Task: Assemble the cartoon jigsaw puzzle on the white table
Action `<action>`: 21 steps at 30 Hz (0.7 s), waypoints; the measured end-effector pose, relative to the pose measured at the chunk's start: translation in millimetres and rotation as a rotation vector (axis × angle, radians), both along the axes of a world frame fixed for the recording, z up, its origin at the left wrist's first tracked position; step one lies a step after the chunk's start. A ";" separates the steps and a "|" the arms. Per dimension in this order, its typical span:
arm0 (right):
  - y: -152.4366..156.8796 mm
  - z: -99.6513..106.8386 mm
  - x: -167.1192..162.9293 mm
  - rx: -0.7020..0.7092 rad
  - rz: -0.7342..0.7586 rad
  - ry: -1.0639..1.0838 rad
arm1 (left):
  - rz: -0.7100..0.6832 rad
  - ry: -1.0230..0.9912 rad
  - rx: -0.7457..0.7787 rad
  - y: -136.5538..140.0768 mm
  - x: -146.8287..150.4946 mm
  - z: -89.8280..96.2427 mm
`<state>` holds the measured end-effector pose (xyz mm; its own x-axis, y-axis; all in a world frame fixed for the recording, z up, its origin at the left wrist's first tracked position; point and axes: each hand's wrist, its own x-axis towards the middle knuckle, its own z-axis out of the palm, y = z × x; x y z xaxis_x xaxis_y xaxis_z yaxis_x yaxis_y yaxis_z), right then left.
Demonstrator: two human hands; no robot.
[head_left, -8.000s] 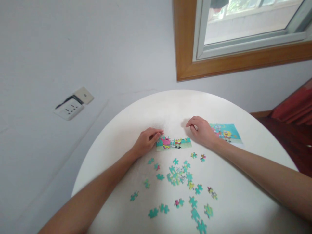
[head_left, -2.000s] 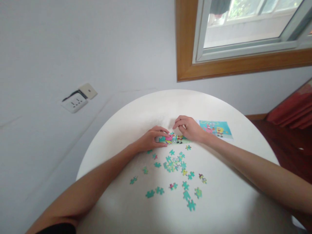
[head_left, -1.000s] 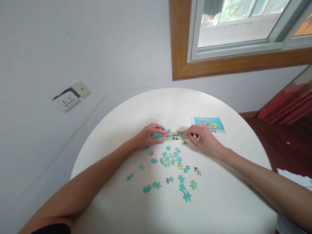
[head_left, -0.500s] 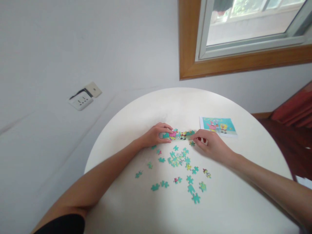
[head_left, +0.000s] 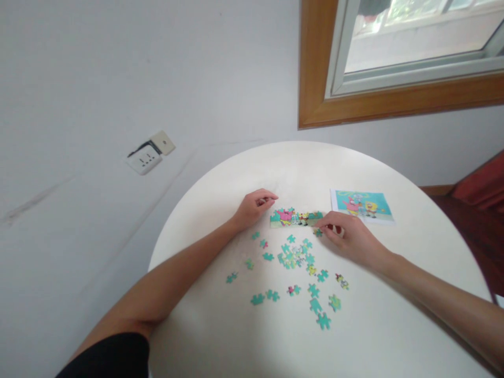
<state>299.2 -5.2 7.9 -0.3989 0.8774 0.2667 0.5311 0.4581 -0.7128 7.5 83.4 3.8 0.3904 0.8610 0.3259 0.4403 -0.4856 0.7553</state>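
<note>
A partly joined strip of jigsaw puzzle (head_left: 286,217), with a pink and a yellow cartoon figure, lies toward the far side of the round white table. Just off its upper left end is my left hand (head_left: 255,208), fingers curled and thumb close to the index finger; nothing shows between the tips. My right hand (head_left: 346,231) pinches a jigsaw piece at the strip's right end, mostly hidden by the fingers. One loose piece (head_left: 317,232) lies under these fingertips. Nearer to me is a cluster of loose teal puzzle pieces (head_left: 293,257).
A reference picture (head_left: 362,205) of the cartoon lies behind my right hand. More single pieces, such as a teal one (head_left: 323,320), are scattered toward the table's (head_left: 205,336) near side. Beyond the table are a wall with a socket (head_left: 145,158) and a wood-framed window (head_left: 318,113).
My left hand has let go of the strip's left end and moved up and away, uncovering it. My right hand stays at the right end. The view has shifted slightly.
</note>
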 end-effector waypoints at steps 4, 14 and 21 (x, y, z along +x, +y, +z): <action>-0.4 1.0 0.4 0.007 -0.015 -0.004 | 0.107 0.012 -0.042 -2.0 2.0 0.5; 0.1 -0.2 0.4 -0.004 -0.139 0.019 | 0.091 0.088 -0.008 -3.0 3.8 -2.6; -2.4 2.5 -2.9 0.079 -0.123 -0.010 | 0.082 0.082 0.011 -2.8 3.7 -2.7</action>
